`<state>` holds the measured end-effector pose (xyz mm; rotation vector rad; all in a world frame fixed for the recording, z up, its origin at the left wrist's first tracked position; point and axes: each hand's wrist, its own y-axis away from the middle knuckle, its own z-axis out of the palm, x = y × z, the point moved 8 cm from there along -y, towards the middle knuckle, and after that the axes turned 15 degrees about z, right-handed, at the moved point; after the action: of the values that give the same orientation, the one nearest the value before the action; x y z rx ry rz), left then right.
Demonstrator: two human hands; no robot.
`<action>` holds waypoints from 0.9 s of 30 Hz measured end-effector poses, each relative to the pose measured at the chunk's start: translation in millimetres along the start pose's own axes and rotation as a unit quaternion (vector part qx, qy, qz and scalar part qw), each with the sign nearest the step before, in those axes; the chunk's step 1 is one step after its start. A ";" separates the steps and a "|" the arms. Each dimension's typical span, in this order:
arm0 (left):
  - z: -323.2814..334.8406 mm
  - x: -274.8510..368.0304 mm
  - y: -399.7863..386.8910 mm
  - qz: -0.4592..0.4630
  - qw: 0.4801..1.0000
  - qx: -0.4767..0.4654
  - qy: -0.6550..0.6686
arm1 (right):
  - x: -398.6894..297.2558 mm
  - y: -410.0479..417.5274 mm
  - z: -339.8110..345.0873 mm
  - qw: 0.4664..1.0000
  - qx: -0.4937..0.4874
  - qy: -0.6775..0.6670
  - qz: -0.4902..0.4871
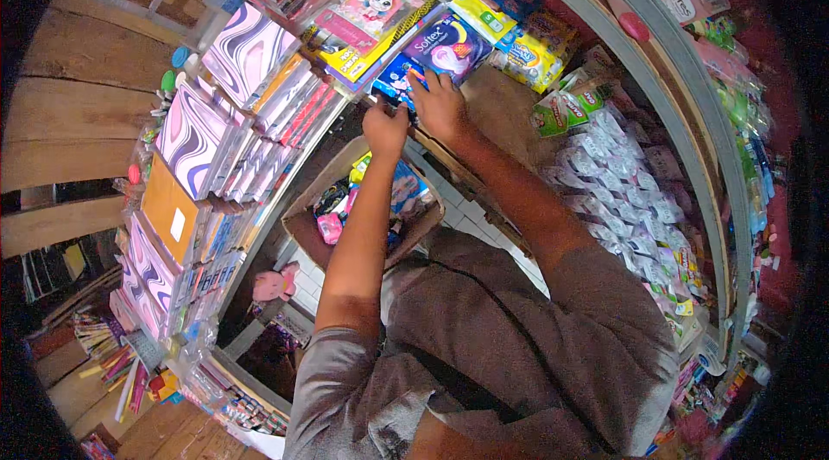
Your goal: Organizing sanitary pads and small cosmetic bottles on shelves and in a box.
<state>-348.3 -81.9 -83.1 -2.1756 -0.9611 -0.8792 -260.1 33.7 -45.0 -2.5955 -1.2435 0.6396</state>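
A glossy blue plastic packet (396,74) lies at the front edge of the shelf, directly before me. My left hand (386,129) grips its near edge, thumb and fingers close together. My right hand (443,107) is laid over its right side with the fingers bent onto it; the part beneath is hidden. Touching it from behind is a dark blue Softex pad pack (450,48). Below my left forearm stands an open cardboard box (303,227) holding several colourful packets, among them a pink one (329,228); the forearm covers part of it.
Stacks of marbled-cover notebooks (194,136) line the left counter. Yellow diaper packs (528,58) lie behind at the right. Many small clear-wrapped packs (615,168) fill the right shelf, under a curved metal-framed edge (703,103). A pink plush toy (275,283) is low at the left.
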 end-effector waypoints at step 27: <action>-36.5 -22.6 149.1 -0.247 0.879 0.004 0.407 | 63.0 26.4 92.6 0.782 0.076 -0.447 0.428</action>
<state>-254.1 -200.9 -115.3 -1.2940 -1.0447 -1.8218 -249.4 65.0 -155.3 -2.6261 0.0683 2.1883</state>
